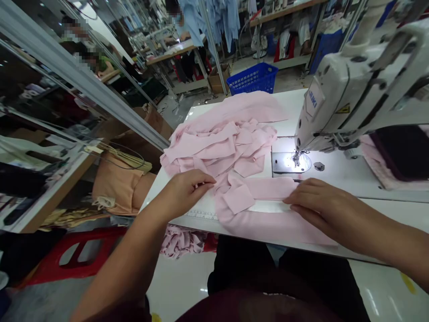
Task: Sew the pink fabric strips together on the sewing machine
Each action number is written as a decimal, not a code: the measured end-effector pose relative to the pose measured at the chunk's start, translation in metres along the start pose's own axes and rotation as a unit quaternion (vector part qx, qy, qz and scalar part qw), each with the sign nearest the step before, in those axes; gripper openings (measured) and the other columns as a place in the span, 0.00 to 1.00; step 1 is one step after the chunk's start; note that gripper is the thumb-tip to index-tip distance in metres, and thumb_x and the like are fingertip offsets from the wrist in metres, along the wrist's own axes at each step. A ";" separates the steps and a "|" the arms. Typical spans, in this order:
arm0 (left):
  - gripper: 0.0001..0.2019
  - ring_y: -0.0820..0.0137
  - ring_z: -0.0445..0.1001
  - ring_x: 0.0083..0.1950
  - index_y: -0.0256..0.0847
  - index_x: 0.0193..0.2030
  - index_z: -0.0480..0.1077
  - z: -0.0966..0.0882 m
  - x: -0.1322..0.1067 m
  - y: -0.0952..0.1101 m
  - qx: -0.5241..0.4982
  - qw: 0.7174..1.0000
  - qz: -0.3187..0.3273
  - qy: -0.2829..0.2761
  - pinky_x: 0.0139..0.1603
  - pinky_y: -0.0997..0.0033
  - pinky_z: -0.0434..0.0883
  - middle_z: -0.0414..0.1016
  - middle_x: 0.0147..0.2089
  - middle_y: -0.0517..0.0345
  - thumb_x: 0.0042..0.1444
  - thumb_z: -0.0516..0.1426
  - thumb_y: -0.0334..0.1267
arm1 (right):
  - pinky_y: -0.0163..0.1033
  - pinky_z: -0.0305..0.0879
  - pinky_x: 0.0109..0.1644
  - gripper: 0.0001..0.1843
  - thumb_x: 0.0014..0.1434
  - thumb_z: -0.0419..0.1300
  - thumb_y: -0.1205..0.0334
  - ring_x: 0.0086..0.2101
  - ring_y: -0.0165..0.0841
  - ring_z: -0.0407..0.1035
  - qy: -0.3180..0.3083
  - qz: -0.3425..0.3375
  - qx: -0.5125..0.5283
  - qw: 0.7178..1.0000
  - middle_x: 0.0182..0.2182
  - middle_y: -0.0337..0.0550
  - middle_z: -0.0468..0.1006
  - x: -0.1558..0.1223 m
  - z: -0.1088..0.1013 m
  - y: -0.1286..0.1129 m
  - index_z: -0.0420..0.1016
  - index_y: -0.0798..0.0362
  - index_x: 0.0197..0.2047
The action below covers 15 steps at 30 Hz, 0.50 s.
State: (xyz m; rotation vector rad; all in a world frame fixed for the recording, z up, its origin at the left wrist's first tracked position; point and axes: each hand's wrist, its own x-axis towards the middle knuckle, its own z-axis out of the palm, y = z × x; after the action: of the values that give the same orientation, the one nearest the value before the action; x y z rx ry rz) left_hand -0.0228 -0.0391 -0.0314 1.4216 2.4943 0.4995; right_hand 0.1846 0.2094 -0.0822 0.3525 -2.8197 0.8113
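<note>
- A garment workshop point(140, 53) spreads across the upper part of the frame, with long tables, metal frames and racks of clothing.
- At top centre, a person point(173, 15) stands at a far table beneath hanging pale blue garments point(221, 20).
- Just behind the near table, a blue plastic basket point(252, 78) sits on the floor beside a cardboard box point(217, 80).
- At lower left, a red plastic stool point(78, 252) stands on the floor, and a peach fabric bundle point(117, 188) lies just left of the table.
- A white sewing table point(291, 107) runs from centre to right, carrying a white JUKI industrial sewing machine point(338, 103) at upper right.
- A heap of pale pink fabric strips point(217, 143) lies at the table's centre, left of the machine.
- A long pale pink fabric strip point(268, 226) stretches along the near table edge, touching the heap and lying under both hands.
- The left hand point(186, 194) rests on the fabric near the strip's left end, fingers together; whether it pinches the cloth is unclear.
- The right hand point(318, 208) lies open and flat on the strip, gripping nothing.
- A printed measuring scale point(201, 215) lines the table edge below the left hand.
</note>
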 end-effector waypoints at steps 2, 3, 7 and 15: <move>0.13 0.70 0.73 0.39 0.40 0.39 0.75 0.007 0.005 0.012 -0.021 0.999 0.039 -0.008 0.42 0.73 0.70 0.76 0.37 0.56 0.61 0.49 0.39 | 0.45 0.71 0.42 0.15 0.66 0.49 0.68 0.40 0.39 0.69 -0.020 0.003 0.000 1.000 0.37 0.45 0.77 0.019 0.003 -0.006 0.77 0.52 0.42; 0.13 0.70 0.72 0.39 0.40 0.39 0.75 0.011 0.008 0.018 -0.023 0.998 0.050 -0.018 0.42 0.72 0.70 0.75 0.36 0.56 0.61 0.50 0.38 | 0.45 0.71 0.42 0.14 0.65 0.50 0.70 0.40 0.40 0.69 -0.030 0.012 -0.003 0.999 0.37 0.45 0.77 0.029 0.005 -0.008 0.78 0.52 0.41; 0.09 0.66 0.71 0.43 0.38 0.42 0.74 0.026 0.022 0.038 0.035 0.997 0.018 -0.060 0.45 0.66 0.69 0.71 0.37 0.55 0.59 0.58 0.39 | 0.45 0.70 0.43 0.11 0.63 0.55 0.73 0.41 0.41 0.67 -0.048 0.050 -0.013 0.998 0.37 0.46 0.77 0.055 0.017 -0.015 0.79 0.53 0.39; 0.03 0.63 0.67 0.46 0.39 0.31 0.76 0.038 0.031 0.034 0.022 0.997 0.047 -0.054 0.49 0.60 0.68 0.69 0.38 0.54 0.54 0.62 0.34 | 0.49 0.67 0.51 0.14 0.61 0.58 0.70 0.48 0.43 0.66 -0.013 0.120 0.089 0.989 0.44 0.48 0.76 0.053 0.028 -0.013 0.73 0.54 0.51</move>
State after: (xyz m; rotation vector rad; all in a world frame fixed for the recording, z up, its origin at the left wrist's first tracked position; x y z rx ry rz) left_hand 0.0018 0.0109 -0.0536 1.5449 2.3760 0.3761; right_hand 0.1341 0.1739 -0.0860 0.0480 -2.8576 1.1205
